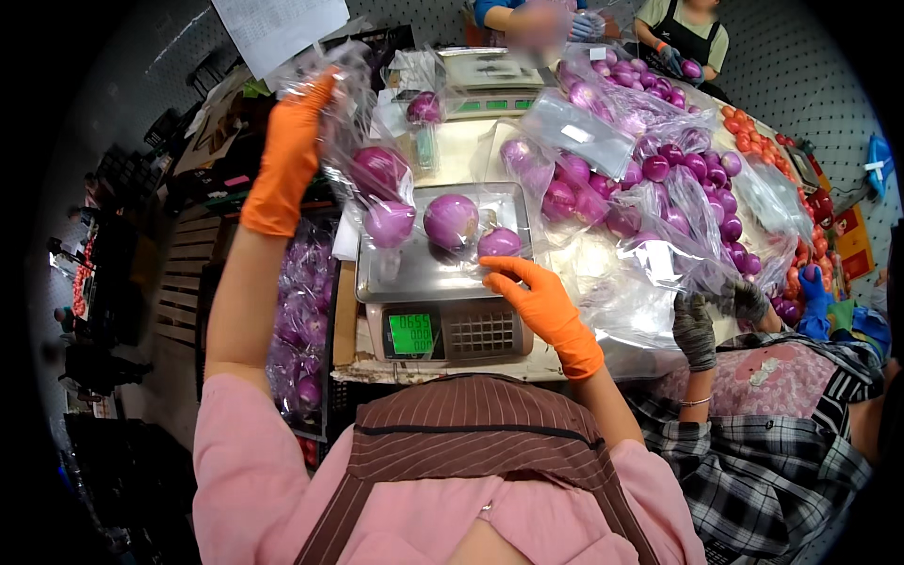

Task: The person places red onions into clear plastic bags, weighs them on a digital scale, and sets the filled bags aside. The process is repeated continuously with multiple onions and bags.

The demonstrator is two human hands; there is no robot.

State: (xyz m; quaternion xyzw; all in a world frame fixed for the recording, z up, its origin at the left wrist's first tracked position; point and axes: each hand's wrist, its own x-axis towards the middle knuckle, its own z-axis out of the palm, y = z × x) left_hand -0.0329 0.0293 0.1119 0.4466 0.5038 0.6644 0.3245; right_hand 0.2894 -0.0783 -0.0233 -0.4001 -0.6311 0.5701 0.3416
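My left hand (291,159), in an orange rubber glove, is raised and grips the gathered top of a clear plastic bag (346,92). A red onion (380,171) shows through the bag's film. Below it, another onion (390,224) sits at the left edge of the scale's steel pan (417,279). A large onion (450,221) and a smaller onion (500,242) rest on the pan, with clear film around them. My right hand (544,307), gloved alike, has its fingertips beside the smaller onion, thumb and forefinger apart; whether they touch it is unclear. The scale's green display (410,333) is lit.
Bagged and loose onions (657,169) and flat plastic bags (583,131) cover the table's right side. A second scale (487,78) stands behind. Bagged onions fill a crate (300,332) at left. A co-worker's gloved hands (696,328) work close on the right; other people stand across the table.
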